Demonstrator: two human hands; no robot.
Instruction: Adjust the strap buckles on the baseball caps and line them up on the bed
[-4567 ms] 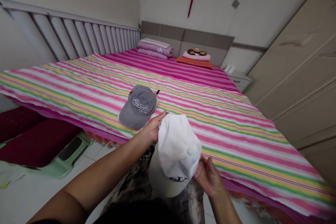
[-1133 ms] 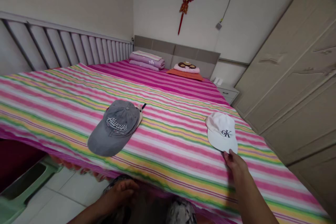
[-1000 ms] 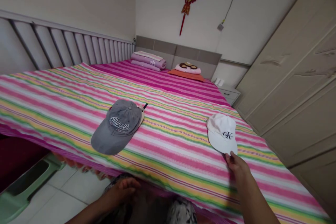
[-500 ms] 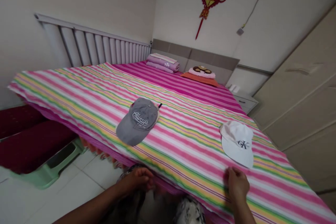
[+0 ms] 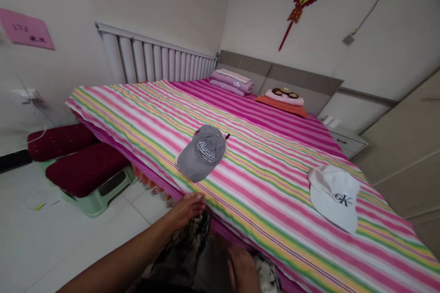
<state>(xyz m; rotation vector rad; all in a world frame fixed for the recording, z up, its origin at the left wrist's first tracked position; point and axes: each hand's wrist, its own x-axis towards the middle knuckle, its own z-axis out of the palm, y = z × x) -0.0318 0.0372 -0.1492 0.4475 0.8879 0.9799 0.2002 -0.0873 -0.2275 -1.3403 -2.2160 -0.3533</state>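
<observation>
One gray cap (image 5: 205, 149) is lying just beyond our nearer, half-curled, empty left grip (image 5: 190, 208), brim (image 5: 191, 165) nearest; how open our right grip (image 5: 242, 266) is, we cannot tell.

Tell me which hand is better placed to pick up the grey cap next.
Left, I'd judge. The left hand is nearer the grey cap, on its brim side, and appears to hold nothing. The right hand is farther off, lower in the view.

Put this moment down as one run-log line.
left hand: holding nothing, near gray cap | right hand: low, beside trouser leg | white cap: on striped cover, apart from gray cap
</observation>
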